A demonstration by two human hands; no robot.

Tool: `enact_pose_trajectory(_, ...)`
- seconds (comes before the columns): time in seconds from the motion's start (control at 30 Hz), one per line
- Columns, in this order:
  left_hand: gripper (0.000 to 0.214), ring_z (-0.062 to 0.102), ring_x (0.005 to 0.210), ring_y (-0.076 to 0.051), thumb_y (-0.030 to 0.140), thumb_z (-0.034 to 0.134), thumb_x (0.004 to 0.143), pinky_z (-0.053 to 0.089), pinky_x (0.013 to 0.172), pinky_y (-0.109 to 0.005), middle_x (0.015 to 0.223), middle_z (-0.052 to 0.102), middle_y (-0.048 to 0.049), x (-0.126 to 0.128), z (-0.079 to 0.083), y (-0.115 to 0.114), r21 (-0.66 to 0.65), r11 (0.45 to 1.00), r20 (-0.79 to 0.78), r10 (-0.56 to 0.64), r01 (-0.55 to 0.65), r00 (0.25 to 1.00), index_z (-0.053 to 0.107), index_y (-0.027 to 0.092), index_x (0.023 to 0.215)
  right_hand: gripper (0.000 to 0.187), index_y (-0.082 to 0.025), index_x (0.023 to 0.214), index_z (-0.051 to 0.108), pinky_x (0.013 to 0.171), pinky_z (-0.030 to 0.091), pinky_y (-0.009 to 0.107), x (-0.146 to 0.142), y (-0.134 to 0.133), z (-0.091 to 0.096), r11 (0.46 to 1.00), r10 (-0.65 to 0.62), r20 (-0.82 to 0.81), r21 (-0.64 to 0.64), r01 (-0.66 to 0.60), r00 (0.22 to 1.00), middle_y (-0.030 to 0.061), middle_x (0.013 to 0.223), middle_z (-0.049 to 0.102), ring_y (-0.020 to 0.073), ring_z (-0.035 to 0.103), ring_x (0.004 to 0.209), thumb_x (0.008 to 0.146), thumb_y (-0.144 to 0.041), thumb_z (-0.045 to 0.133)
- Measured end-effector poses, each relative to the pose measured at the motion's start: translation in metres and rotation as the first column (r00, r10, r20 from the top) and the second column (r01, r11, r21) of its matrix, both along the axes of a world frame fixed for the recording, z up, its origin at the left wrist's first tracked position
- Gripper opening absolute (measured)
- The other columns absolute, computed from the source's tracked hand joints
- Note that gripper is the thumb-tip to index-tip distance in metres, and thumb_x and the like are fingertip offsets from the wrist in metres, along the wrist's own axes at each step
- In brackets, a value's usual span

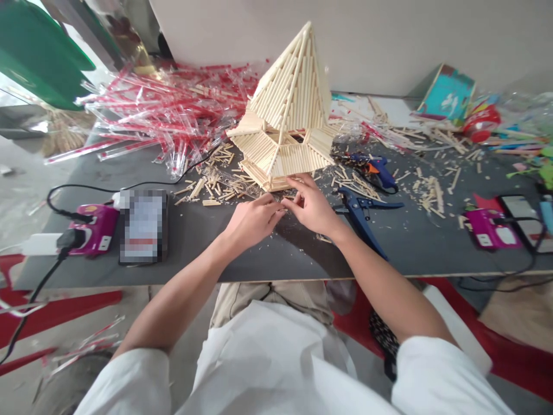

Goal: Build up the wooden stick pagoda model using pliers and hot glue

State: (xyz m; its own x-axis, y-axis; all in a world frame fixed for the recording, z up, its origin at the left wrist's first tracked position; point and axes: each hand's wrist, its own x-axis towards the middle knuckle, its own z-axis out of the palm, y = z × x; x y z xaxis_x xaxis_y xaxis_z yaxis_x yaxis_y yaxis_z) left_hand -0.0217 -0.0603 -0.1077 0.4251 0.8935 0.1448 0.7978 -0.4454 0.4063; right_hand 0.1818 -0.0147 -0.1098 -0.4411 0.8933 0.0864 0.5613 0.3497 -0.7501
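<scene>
A peaked model made of pale wooden sticks (298,109) stands on the dark table, its steep spire above a flared lower roof. Just in front of its base, my left hand (254,219) has its fingers curled together in a pinch. My right hand (311,206) meets it from the other side, thumb and a finger drawn in close, while its upper fingers reach to the model's lower edge. Something tiny and pale seems to sit between the fingertips, too small to name. Short cut sticks (218,187) lie scattered left of the model.
Blue-handled cutters (365,216) and a blue glue gun (378,170) lie right of my hands. A phone (144,227) and a purple power adapter (94,227) with cords sit left. Red-and-clear plastic wrappers (168,109) pile up behind. Another purple adapter (492,227) is far right.
</scene>
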Motion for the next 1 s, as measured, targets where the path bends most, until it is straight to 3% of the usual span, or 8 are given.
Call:
enact_pose_trajectory(0.33,0.031,0.072,0.089,-0.020,0.032,0.048,0.107,0.052,0.074,-0.029,0.110,0.072,-0.0066,0.001,-0.003,0.001,-0.039,0.999,0.034,-0.004,0.005,0.999,0.078,0.024,0.110,0.047,-0.027,0.149,0.058,0.080,0.066,0.045,0.000,-0.017,0.017,0.997,-0.024,-0.032,-0.068,0.022,0.999,0.0131,0.160,0.043,0.0131,0.062,0.065,0.103,-0.031,0.048)
enact_pose_trajectory(0.5,0.030,0.075,0.099,-0.020,0.034,0.050,0.107,0.054,0.079,-0.028,0.127,0.073,-0.0041,0.006,-0.012,0.002,-0.054,0.999,0.084,-0.002,0.007,0.996,0.078,0.025,0.113,0.047,-0.020,0.147,0.059,0.076,0.067,0.043,0.015,-0.027,0.020,0.997,-0.038,-0.032,-0.065,0.036,0.999,0.0165,0.158,0.043,0.0124,0.063,0.064,0.104,-0.035,0.048)
enact_pose_trajectory(0.73,0.029,0.075,0.108,-0.022,0.035,0.049,0.108,0.053,0.077,-0.029,0.152,0.062,-0.0007,0.009,-0.016,0.008,-0.027,0.999,0.108,0.024,-0.022,0.994,0.076,0.024,0.108,0.045,-0.019,0.139,0.065,0.072,0.066,0.042,0.037,-0.033,0.030,0.986,-0.031,-0.024,-0.166,0.026,0.999,0.0154,0.153,0.049,0.0124,0.060,0.064,0.100,-0.037,0.055)
enact_pose_trajectory(1.0,0.031,0.075,0.091,-0.022,0.037,0.047,0.109,0.046,0.067,-0.029,0.119,0.077,-0.0052,0.011,-0.016,0.016,-0.022,0.993,0.058,0.114,-0.113,0.992,0.074,0.023,0.109,0.042,-0.018,0.135,0.069,0.080,0.064,0.042,0.036,-0.012,0.022,0.985,0.037,0.088,-0.172,-0.021,0.995,0.0138,0.153,0.053,0.0149,0.064,0.070,0.099,-0.035,0.056)
